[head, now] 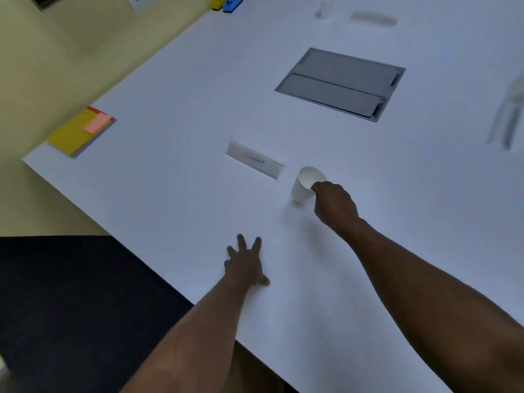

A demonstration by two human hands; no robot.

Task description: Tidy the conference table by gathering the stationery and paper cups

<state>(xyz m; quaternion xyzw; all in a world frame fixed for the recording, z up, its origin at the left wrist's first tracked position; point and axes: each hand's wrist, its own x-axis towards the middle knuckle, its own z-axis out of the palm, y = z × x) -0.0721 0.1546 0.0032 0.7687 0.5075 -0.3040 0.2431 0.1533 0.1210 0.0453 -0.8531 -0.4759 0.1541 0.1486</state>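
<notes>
Right hand [334, 204] gripping rim of tilted white paper cup [304, 184]; left hand [246, 263] spread flat, empty, on white bench [170, 199]

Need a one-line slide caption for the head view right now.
Right hand grips a tilted paper cup by its rim beside the name card; left hand lies flat on the white table.

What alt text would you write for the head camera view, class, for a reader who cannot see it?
A person's right hand grips a white paper cup on a white table, while the left hand rests flat, fingers spread. Nearby lie a name card, a yellow notepad and a grey cable hatch.
</notes>
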